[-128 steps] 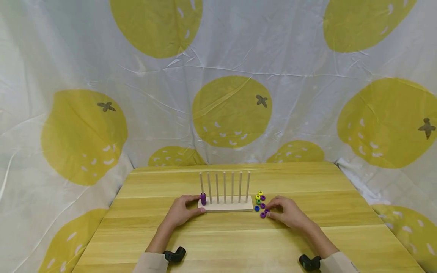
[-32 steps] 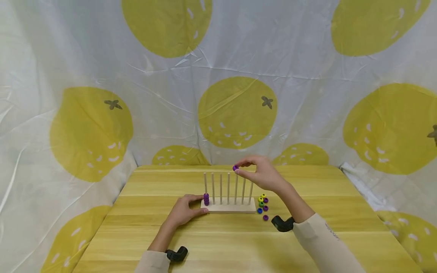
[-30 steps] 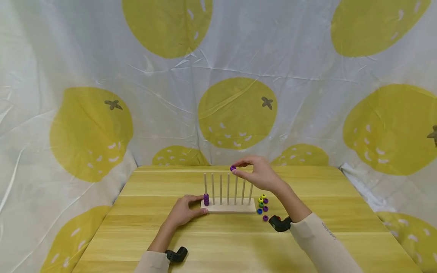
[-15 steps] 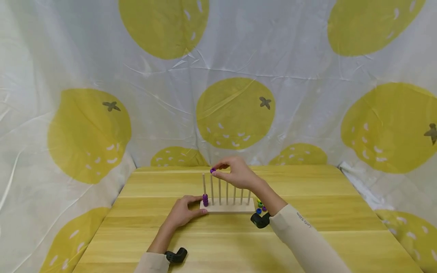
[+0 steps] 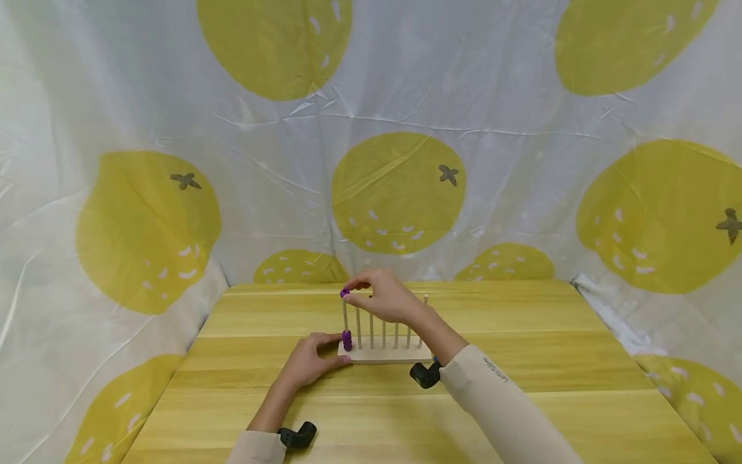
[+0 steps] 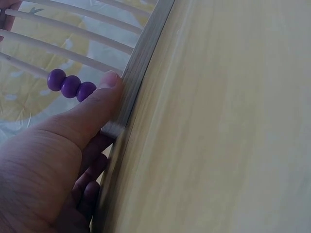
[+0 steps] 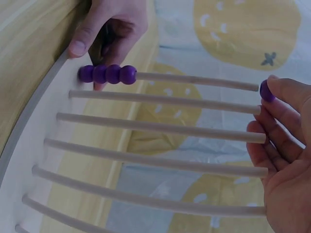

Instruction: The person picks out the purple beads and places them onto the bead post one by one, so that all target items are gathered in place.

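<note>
My left hand (image 5: 310, 357) grips the left end of a wooden peg stand (image 5: 388, 352), the thumb on its front edge and the other fingers behind. Several purple beads (image 7: 112, 74) are threaded at the foot of the leftmost peg (image 7: 199, 80). Up at that peg's tip, my right hand (image 5: 385, 296) pinches one more purple bead (image 7: 266, 91) between thumb and fingers. In the right wrist view this bead sits right at the peg's end. The other pegs (image 7: 165, 130) carry no beads and pass close by the right hand's curled fingers.
Past the stand's right end a bit of a blue bead (image 5: 436, 359) shows; the other loose beads are hidden behind the right forearm. Black wrist cameras (image 5: 426, 375) sit on both wrists. A lemon-patterned curtain (image 5: 400, 193) hangs behind the wooden table (image 5: 348, 412).
My right hand has picked a purple bead from the loose ones, lifted it and carried it left over the pegs to the leftmost tip. The left hand keeps its hold on the stand.
</note>
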Demonstrator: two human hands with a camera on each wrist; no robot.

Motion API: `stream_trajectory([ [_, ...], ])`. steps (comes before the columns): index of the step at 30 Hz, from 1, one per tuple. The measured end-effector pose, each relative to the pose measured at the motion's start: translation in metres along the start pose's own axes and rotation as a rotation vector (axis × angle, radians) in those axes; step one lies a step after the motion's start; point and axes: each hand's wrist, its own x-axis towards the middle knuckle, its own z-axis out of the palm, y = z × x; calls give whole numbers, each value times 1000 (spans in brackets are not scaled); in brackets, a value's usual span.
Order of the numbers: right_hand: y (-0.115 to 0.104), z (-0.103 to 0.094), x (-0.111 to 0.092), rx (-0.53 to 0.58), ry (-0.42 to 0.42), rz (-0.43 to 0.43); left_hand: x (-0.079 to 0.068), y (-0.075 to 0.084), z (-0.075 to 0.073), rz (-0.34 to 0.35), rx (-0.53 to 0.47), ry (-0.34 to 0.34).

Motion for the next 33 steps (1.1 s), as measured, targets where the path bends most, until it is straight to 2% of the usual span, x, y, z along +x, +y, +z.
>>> stream_trajectory([
  [13, -2, 5, 5, -39, -22, 22, 0, 0, -1, -7, -9, 3],
  [33, -4, -1, 1, -43, -57, 62, -1, 1, -1, -21, -8, 3],
])
